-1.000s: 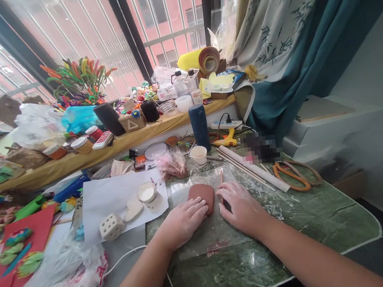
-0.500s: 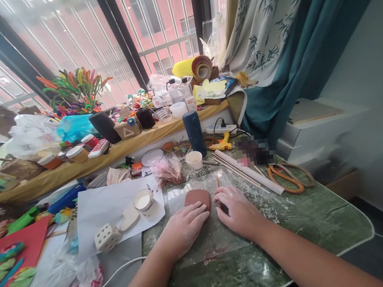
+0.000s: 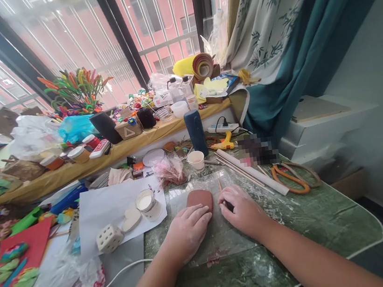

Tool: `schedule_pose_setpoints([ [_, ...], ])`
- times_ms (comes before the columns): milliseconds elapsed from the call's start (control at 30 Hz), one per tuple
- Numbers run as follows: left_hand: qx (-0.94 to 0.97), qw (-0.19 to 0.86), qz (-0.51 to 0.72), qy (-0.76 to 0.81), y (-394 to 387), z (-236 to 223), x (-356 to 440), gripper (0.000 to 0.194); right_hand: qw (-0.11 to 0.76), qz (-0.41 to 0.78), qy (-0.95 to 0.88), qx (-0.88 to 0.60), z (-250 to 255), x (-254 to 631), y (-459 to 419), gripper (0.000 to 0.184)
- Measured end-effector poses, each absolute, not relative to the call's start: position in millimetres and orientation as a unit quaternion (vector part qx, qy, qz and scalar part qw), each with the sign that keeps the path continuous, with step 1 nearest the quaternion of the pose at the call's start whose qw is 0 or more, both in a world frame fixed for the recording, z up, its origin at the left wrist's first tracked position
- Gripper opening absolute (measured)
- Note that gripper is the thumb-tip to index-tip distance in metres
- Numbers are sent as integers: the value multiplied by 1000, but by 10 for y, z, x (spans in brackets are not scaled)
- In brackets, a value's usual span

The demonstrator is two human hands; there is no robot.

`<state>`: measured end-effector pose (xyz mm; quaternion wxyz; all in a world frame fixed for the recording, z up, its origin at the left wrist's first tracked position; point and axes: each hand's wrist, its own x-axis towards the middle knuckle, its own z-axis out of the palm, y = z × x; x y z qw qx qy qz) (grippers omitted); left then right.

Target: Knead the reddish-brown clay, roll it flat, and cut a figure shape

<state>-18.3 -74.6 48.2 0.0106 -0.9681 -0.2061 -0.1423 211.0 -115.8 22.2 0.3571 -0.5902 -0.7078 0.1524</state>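
A flat slab of reddish-brown clay (image 3: 199,198) with rounded corners lies on a clear plastic sheet (image 3: 222,247). My left hand (image 3: 191,230) rests with outstretched fingers on the slab's near part, covering it. Just right of the slab, my right hand (image 3: 242,209) is curled shut on a thin brown stick (image 3: 219,185), whose tip points away from me. The rest of the stick is hidden by the fingers. Pale residue marks both hands.
A cup of white stuff (image 3: 146,200), a heart shape (image 3: 131,219) and a dotted cube (image 3: 109,239) are at left. Beyond the sheet stand a paper cup (image 3: 196,160) and a blue cylinder (image 3: 196,133). A white roll (image 3: 259,174) and orange-handled scissors (image 3: 291,179) lie right.
The whole view has shifted slightly. My left hand stays on the clay slab and my right hand keeps the stick beside it, with little visible movement.
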Motion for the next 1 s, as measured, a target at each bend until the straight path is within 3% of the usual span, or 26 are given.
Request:
schedule_pose_setpoints([
  [233, -961, -18, -141, -237, -695, 383, -144, 39, 345, 171, -705, -595, 254, 2115, -1158, 11],
  [467, -956, -80, -94, -265, -630, 396, -101, 80, 366, 212, -683, -596, 249, 2137, -1140, 10],
  [800, -972, 11, -110, -206, -536, 349, -125, 40, 392, 224, -665, -595, 282, 2150, -1127, 11],
  [1000, -971, -6, -106, -214, -524, 384, -150, 33, 390, 225, -666, -595, 263, 2160, -1137, 11],
])
